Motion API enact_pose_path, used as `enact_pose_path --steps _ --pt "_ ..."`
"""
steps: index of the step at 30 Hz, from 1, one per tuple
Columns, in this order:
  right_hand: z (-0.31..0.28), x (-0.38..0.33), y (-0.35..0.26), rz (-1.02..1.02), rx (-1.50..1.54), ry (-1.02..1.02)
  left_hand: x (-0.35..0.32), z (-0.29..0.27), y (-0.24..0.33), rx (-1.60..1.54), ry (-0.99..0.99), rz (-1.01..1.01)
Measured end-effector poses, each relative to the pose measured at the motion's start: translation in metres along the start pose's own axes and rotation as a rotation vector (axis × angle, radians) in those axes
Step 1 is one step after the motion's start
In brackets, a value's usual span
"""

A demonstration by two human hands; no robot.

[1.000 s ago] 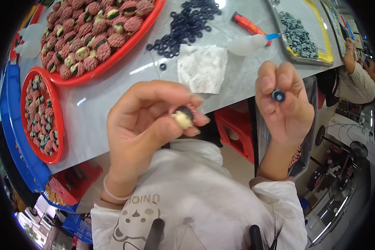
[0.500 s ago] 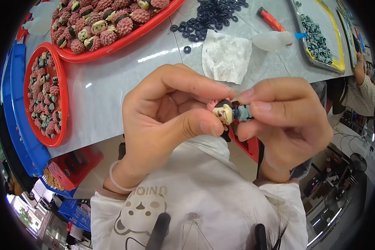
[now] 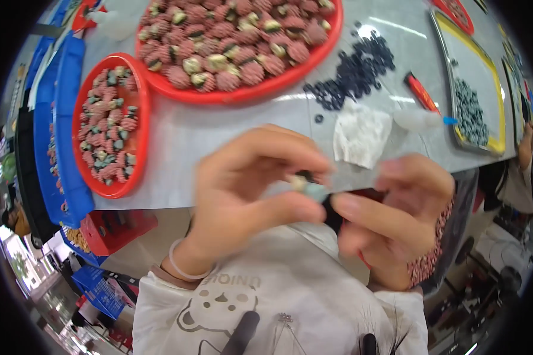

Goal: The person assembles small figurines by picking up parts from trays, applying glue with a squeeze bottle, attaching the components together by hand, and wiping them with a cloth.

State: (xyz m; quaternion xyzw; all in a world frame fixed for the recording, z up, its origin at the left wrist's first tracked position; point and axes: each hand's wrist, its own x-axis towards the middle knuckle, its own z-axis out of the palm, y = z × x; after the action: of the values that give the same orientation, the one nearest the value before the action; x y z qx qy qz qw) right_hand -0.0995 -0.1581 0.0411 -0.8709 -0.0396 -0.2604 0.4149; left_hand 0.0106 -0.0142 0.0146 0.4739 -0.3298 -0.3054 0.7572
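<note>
My left hand is closed round a small figurine, pinched between thumb and curled fingers. It has a pale, dark-topped head and a grey-green body, blurred by motion. To its right, my right hand is apart from the figurine, its thumb close to the body end. The right fingers are spread and blurred, with nothing visible between them. A crumpled white cloth lies on the grey table beyond my hands.
A large red tray holds many pink-haired heads; a smaller red tray holds assembled figurines. Dark rings lie loose. Behind the cloth are a squeeze bottle and a red tube. At right, a metal tray holds grey-green parts.
My right hand has let go of the figurine's body and moved apart, its fingers spreading. The figurine stays in my left hand, turned differently. The whole view has shifted.
</note>
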Motion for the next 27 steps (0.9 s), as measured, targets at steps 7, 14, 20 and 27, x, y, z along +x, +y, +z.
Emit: enact_pose_path --steps 7,14,20,27 --pt "-0.041 -0.023 0.05 0.266 -0.048 0.633 0.001 -0.071 0.082 1.227 0.5 -0.107" --pt "-0.028 -0.001 0.07 0.501 -0.112 0.172 0.085 -0.072 0.047 1.828 0.082 0.115" --pt "-0.038 -0.009 0.06 0.514 0.206 0.366 0.072 -0.066 0.052 1.463 0.294 0.003" --pt "-0.052 -0.016 0.041 0.519 0.437 0.316 0.022 -0.013 0.01 -0.008 0.17 -0.054"
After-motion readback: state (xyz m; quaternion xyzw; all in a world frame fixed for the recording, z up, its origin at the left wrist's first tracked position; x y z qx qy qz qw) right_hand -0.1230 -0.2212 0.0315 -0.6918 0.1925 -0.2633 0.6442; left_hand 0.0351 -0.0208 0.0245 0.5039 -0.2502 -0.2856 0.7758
